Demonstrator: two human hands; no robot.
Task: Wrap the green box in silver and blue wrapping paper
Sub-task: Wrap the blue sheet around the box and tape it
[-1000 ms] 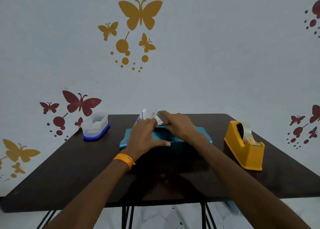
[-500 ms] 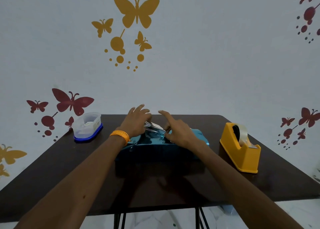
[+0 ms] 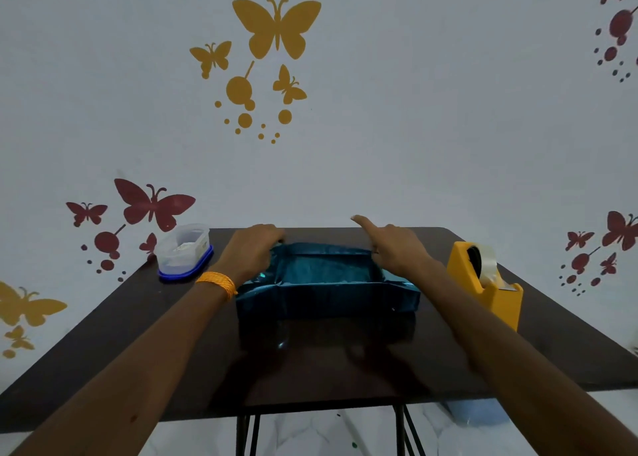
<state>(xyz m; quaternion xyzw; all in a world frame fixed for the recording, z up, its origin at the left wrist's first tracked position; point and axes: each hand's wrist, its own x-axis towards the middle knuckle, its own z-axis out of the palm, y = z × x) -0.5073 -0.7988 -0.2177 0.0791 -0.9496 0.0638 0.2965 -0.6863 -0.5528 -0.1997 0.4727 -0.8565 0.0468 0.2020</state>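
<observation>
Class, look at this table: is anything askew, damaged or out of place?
The wrapping paper lies loose and creased, puckered at its near left corner. The clear container seems to stand upside down on its blue lid.

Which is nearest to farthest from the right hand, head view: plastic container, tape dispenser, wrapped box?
1. The wrapped box, touching the right hand, at centre.
2. The yellow tape dispenser, on the hand's right.
3. The plastic container, far left.
</observation>
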